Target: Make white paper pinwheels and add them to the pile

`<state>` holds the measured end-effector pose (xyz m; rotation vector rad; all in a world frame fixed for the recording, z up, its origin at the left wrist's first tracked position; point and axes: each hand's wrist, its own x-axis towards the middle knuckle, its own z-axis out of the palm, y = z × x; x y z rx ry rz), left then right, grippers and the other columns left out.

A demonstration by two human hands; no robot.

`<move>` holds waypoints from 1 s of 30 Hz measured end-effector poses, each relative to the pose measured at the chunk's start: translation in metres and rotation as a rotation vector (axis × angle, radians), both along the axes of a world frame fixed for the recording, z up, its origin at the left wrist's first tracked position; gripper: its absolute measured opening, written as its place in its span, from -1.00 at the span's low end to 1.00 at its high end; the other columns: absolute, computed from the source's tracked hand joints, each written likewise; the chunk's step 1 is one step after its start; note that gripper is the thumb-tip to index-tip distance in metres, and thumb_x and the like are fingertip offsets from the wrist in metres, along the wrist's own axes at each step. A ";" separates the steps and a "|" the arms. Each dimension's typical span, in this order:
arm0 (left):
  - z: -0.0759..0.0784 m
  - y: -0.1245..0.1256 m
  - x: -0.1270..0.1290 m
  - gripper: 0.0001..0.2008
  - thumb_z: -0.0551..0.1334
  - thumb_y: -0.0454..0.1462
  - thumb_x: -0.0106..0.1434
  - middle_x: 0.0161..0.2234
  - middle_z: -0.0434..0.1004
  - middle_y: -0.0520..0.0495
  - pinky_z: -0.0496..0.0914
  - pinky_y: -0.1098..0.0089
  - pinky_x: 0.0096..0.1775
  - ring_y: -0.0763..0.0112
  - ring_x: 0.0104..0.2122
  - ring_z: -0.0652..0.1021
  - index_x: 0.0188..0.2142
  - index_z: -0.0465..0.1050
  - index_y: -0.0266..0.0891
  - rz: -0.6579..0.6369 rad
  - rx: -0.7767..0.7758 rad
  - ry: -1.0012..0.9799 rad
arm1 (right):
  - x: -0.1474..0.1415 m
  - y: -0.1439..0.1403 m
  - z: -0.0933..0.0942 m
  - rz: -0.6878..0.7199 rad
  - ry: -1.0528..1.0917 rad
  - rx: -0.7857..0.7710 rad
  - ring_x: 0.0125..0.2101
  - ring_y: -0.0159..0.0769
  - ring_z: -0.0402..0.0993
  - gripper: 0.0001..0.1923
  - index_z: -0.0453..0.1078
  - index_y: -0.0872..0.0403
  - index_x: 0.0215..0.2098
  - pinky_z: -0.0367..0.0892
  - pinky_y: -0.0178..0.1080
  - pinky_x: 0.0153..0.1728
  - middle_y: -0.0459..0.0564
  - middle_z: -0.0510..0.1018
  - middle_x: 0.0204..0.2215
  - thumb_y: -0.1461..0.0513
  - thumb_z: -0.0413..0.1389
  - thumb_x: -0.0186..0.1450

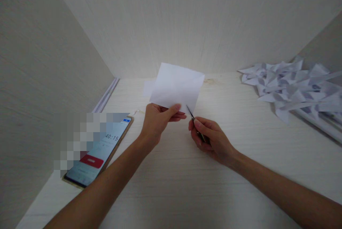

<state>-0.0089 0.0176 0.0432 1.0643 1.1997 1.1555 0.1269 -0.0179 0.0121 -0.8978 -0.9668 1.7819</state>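
Note:
A square white sheet of paper [179, 83] is held up above the table, tilted toward me. My left hand [160, 116] pinches its lower edge, thumb in front and fingers behind. Closed around the handles of a small pair of scissors [191, 113] is my right hand [211, 138]. The dark blades lie at the paper's lower right corner, with the tip over the sheet. Whether they have cut into it I cannot tell. Most of the handles are hidden by my fingers.
Folded white paper pinwheels [291, 86] lie piled at the right, with rolled paper sticks [317, 124] below them. More white paper rolls [107, 93] rest along the left wall. A phone [109, 150] showing a timer stands left of my forearm. Behind the sheet lies another white paper [148, 88].

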 end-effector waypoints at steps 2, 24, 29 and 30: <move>0.000 -0.003 0.002 -0.83 0.31 -0.26 -0.10 -0.65 0.52 -0.07 0.44 0.47 -0.48 0.45 -0.63 0.52 -0.63 0.46 -0.37 -0.009 0.000 0.011 | 0.000 0.000 0.000 -0.010 0.009 0.004 -0.85 -0.66 -0.12 -0.78 0.24 0.12 -0.51 -0.25 -0.51 -0.86 -0.27 0.22 -0.80 0.12 0.03 0.15; -0.005 -0.005 0.005 -0.85 0.31 -0.28 -0.11 -0.66 0.52 -0.07 0.42 0.49 -0.52 0.46 -0.65 0.51 -0.65 0.46 -0.37 -0.030 -0.035 -0.045 | 0.000 -0.001 0.000 -0.032 -0.001 -0.012 -0.85 -0.65 -0.13 -0.77 0.23 0.13 -0.53 -0.25 -0.51 -0.86 -0.26 0.20 -0.82 0.12 0.04 0.14; -0.005 -0.003 0.004 -0.85 0.34 -0.28 -0.16 -0.63 0.52 -0.05 0.42 0.48 -0.51 0.46 -0.62 0.51 -0.59 0.47 -0.36 -0.004 -0.033 -0.118 | -0.001 0.000 0.000 -0.023 -0.008 -0.005 -0.85 -0.66 -0.12 -0.78 0.23 0.12 -0.54 -0.25 -0.51 -0.86 -0.27 0.21 -0.82 0.13 0.05 0.14; -0.005 -0.002 0.003 -0.84 0.34 -0.28 -0.17 -0.61 0.52 -0.04 0.42 0.48 -0.52 0.47 -0.62 0.51 -0.56 0.48 -0.36 0.019 -0.025 -0.144 | -0.001 0.000 0.000 -0.019 -0.010 -0.003 -0.85 -0.66 -0.12 -0.78 0.23 0.12 -0.54 -0.25 -0.51 -0.86 -0.27 0.20 -0.82 0.13 0.05 0.14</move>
